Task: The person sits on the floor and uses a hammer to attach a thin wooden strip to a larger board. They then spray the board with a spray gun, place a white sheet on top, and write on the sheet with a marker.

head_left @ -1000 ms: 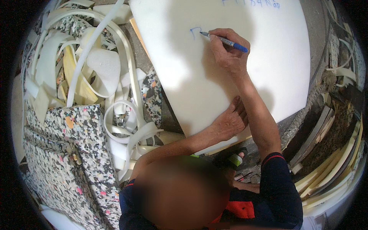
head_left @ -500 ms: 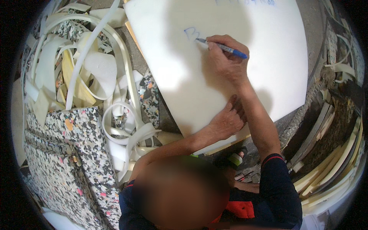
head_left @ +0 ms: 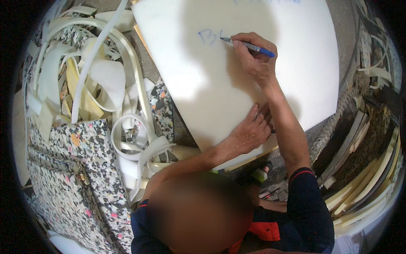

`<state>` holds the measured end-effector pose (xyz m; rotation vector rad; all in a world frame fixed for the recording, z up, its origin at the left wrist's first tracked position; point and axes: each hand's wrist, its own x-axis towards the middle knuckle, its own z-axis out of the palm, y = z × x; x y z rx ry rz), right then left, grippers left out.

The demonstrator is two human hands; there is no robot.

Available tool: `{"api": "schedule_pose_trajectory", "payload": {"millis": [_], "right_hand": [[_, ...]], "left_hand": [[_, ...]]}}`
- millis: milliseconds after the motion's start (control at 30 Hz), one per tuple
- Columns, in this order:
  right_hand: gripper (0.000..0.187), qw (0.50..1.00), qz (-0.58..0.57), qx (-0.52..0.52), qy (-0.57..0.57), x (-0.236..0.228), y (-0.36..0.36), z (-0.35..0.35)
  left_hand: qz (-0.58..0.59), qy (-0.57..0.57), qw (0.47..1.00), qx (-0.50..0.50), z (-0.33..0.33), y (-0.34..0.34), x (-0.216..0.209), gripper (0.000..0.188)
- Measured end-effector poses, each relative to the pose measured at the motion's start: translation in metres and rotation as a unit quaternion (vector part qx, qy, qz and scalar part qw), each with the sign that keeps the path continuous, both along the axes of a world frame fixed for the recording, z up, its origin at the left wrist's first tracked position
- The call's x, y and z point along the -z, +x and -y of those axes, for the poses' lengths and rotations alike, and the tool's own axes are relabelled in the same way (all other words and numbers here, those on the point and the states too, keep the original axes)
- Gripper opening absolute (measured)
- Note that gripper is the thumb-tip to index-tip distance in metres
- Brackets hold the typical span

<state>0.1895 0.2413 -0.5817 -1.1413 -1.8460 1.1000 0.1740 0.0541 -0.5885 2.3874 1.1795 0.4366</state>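
Note:
My right hand point(head_left: 259, 63) is closed around a blue-capped marker pen point(head_left: 249, 46), the cap on its rear end. The pen's dark tip rests on a large white foam sheet point(head_left: 306, 63), just right of some blue handwritten marks point(head_left: 207, 37). More blue writing runs along the sheet's far edge. My left hand point(head_left: 250, 132) lies on the near part of the sheet with its fingers stretched out. Some of its fingertips are hidden beside my right forearm. Shadows of my head and arms fall across the sheet.
Speckled foam blocks point(head_left: 76, 182) stand at the left, below a heap of white foam offcuts point(head_left: 108, 76). Curled foam strips point(head_left: 141, 148) reach toward the sheet's left edge. At the right lie a grey braided roll point(head_left: 332, 127) and curved pale strips point(head_left: 368, 182).
The pen tip has moved slightly right and away from me, and a new blue stroke shows beside the earlier mark. My left hand's fingers have straightened. The sheet appears shifted slightly left.

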Motion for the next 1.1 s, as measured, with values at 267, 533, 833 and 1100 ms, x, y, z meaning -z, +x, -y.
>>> {"api": "schedule_pose_trajectory", "payload": {"millis": [267,533,833,1100], "right_hand": [[0.013,0.998,-0.043,0.044,-0.009,0.0,-0.006,-0.002],[0.015,0.999,-0.014,0.047,-0.01,-0.004,0.007,-0.005],[0.014,0.998,-0.05,0.024,-0.002,0.003,0.004,-0.008],[0.011,0.999,0.008,0.032,0.017,-0.001,0.011,-0.007]], "left_hand": [[0.0,-0.007,1.0,0.004,0.001,0.0,0.0,0.044],[0.03,0.035,0.999,-0.021,-0.004,-0.003,-0.003,0.035],[0.021,0.027,0.999,-0.016,-0.005,-0.002,-0.003,0.037],[0.018,0.026,0.999,-0.013,-0.004,-0.003,-0.003,0.04]]}}
